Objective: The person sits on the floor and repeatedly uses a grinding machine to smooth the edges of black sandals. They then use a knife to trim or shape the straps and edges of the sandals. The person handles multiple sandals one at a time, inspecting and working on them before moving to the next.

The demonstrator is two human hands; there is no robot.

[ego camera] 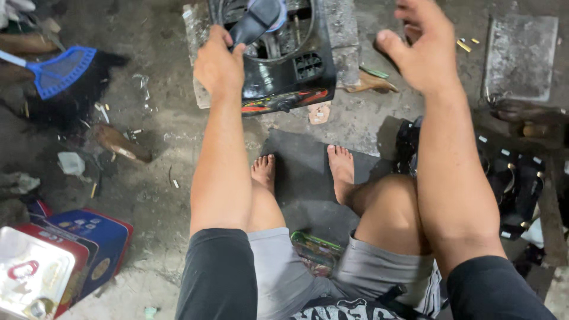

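Observation:
A black plastic fan housing [284,71] with a wire guard and a red stripe lies on a concrete block [341,26] in front of my bare feet. My left hand [218,62] grips a dark fan blade [256,21] that rises from the housing's top. My right hand [422,50] hovers to the right of the housing, fingers loosely curled and holding nothing. I sit with my knees apart above a dark mat [302,178].
A blue swatter [59,71] and a dark heap lie at far left. A blue and red tin box [89,243] with an open silver lid stands at lower left. A concrete slab [520,56] and dark parts [515,178] sit at right.

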